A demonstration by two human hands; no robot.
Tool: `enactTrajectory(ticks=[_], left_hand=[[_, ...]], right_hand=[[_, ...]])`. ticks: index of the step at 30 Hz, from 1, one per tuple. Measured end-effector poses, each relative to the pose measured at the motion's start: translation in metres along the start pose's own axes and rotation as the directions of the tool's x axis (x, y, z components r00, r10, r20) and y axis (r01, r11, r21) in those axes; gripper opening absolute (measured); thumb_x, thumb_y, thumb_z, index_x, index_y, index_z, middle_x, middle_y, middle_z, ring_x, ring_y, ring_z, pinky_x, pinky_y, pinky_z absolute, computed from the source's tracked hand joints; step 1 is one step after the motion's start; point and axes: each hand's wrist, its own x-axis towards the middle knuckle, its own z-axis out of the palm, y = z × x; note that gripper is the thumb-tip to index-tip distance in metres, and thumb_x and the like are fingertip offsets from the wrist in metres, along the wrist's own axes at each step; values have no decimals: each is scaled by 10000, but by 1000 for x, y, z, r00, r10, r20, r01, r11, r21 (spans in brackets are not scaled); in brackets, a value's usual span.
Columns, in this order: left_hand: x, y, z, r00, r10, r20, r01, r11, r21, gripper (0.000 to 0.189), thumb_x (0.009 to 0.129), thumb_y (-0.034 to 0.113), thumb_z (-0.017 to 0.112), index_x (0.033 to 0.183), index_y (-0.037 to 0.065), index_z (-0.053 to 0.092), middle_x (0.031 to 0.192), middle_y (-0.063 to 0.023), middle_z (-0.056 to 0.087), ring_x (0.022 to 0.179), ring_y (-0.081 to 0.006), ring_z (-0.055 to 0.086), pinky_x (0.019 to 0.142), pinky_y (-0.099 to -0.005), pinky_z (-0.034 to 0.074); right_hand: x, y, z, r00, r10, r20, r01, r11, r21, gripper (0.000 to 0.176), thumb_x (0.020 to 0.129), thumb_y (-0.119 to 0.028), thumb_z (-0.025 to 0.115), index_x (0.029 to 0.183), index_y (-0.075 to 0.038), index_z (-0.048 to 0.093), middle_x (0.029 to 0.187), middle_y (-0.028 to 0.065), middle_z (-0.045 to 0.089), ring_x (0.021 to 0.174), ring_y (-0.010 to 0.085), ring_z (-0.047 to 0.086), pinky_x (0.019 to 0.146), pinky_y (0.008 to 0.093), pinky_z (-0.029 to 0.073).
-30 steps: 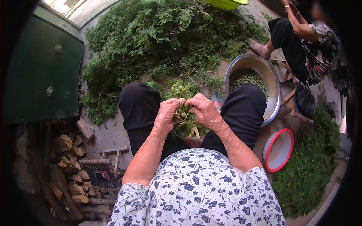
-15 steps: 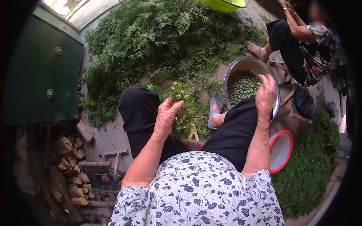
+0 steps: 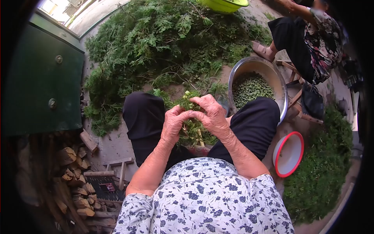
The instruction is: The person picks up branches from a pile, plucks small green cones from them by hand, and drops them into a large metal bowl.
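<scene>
Both hands, left hand (image 3: 173,124) and right hand (image 3: 212,115), pinch one green sprig (image 3: 189,102) with closed fingers; the metal bowl (image 3: 281,93) stands right of them.

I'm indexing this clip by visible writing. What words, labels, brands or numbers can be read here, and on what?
None can be read.
The green door, the steel basin, the red-rimmed bowl and the lime tub bear no lettering.
A small red patch on the dark grid beside the firewood might be a label, but it is too small to tell.
The left hand and right hand hold only a green sprig.
</scene>
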Motion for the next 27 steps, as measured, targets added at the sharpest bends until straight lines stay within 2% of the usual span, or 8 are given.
enactTrajectory(ticks=[4, 6, 9, 15, 17, 25, 26, 27], left_hand=[[-4, 4, 4, 999, 33, 13, -32, 998, -47, 174, 778, 69, 663, 928, -1, 610, 826, -19, 617, 702, -74, 562, 632, -222, 471], [-3, 3, 4, 999, 45, 20, -43, 996, -77, 178, 783, 68, 660, 939, -3, 609, 836, -24, 621, 719, -78, 572, 636, -225, 477], [0, 0, 3, 999, 34, 41, -29, 991, -131, 173, 788, 68, 657, 938, -4, 611, 841, -32, 626, 720, -83, 581, 631, -234, 488], [3, -7, -2, 999, 7, 50, -5, 999, -43, 153, 790, 73, 651, 922, 4, 614, 795, -29, 622, 669, -79, 580, 601, -229, 490], [-4, 7, 7, 997, -41, 61, 46, 996, -82, 143, 789, 120, 663, 871, 15, 613, 788, 1, 603, 649, -46, 512, 585, -209, 423], [-5, 4, 5, 984, -18, 179, 38, 993, -111, 141, 808, 129, 630, 886, 20, 586, 711, 11, 556, 567, -55, 457, 516, -201, 371], [-5, 3, 3, 979, -30, 200, 59, 988, -145, 145, 808, 125, 628, 896, 19, 582, 698, 15, 545, 564, -53, 453, 510, -200, 364], [-6, 2, 3, 979, -30, 200, 60, 988, -144, 145, 808, 125, 628, 896, 19, 582, 698, 15, 545, 564, -53, 453, 510, -200, 364]], right_hand=[[-2, 19, 16, 999, -48, -21, 48, 999, -14, 341, 728, -128, 699, 1043, -35, 607, 897, 94, 535, 790, 206, 564, 672, 298, 468], [-3, 18, 22, 987, 145, -74, -118, 950, 288, 345, 720, -143, 714, 1029, -37, 604, 904, 75, 526, 737, 155, 551, 632, 277, 462], [-1, 9, 14, 975, 220, -16, -212, 956, 205, 322, 721, -144, 715, 1006, -39, 608, 900, 59, 513, 681, 111, 525, 600, 258, 453], [0, 17, 15, 979, 205, -11, -196, 946, 258, 260, 732, -123, 693, 958, -30, 608, 884, 58, 509, 633, 113, 519, 588, 258, 452], [-1, 17, 14, 976, 218, -1, -210, 941, 265, 234, 736, -116, 687, 936, -25, 605, 879, 59, 516, 636, 118, 528, 589, 261, 455], [-4, 15, 10, 966, 257, 29, -253, 918, 306, 131, 803, -83, 625, 902, -7, 583, 808, 45, 552, 590, 109, 536, 529, 228, 443], [-4, 18, 7, 910, 396, 123, -395, 736, 549, 116, 825, -86, 612, 906, -11, 575, 779, 32, 552, 576, 92, 530, 502, 206, 424], [-4, 20, 4, 835, 491, 250, -496, 473, 728, 101, 847, -89, 598, 910, -16, 567, 750, 19, 553, 562, 75, 524, 476, 184, 404]])
